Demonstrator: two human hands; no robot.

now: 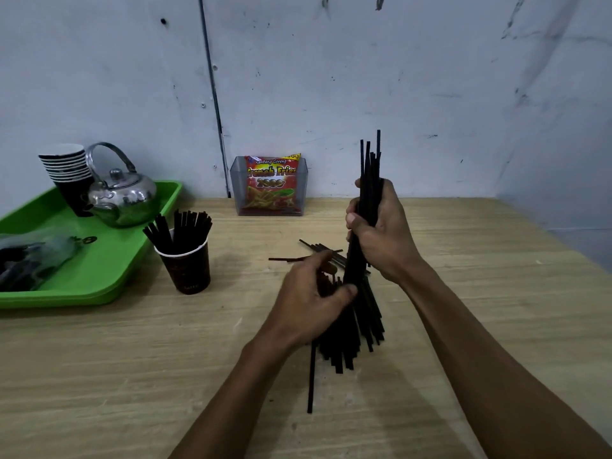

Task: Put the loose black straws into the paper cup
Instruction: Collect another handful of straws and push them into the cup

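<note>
A thick bundle of black straws (362, 329) stands nearly upright over the middle of the wooden table. My right hand (381, 233) is closed around its upper part, with the tips poking out above. Lower down, my left hand (311, 299) wraps the same bundle, whose bottom ends fan out unevenly toward me. A few loose black straws (318, 251) lie flat on the table just behind my hands. The dark paper cup (188, 268) stands to the left, near the tray, with several black straws upright in it.
A green tray (109, 260) at the left holds a steel kettle (121, 197), a stack of paper cups (68, 173) and a plastic bag. A clear holder with a red snack packet (270, 185) stands against the back wall. The table (132, 376) ends at the right.
</note>
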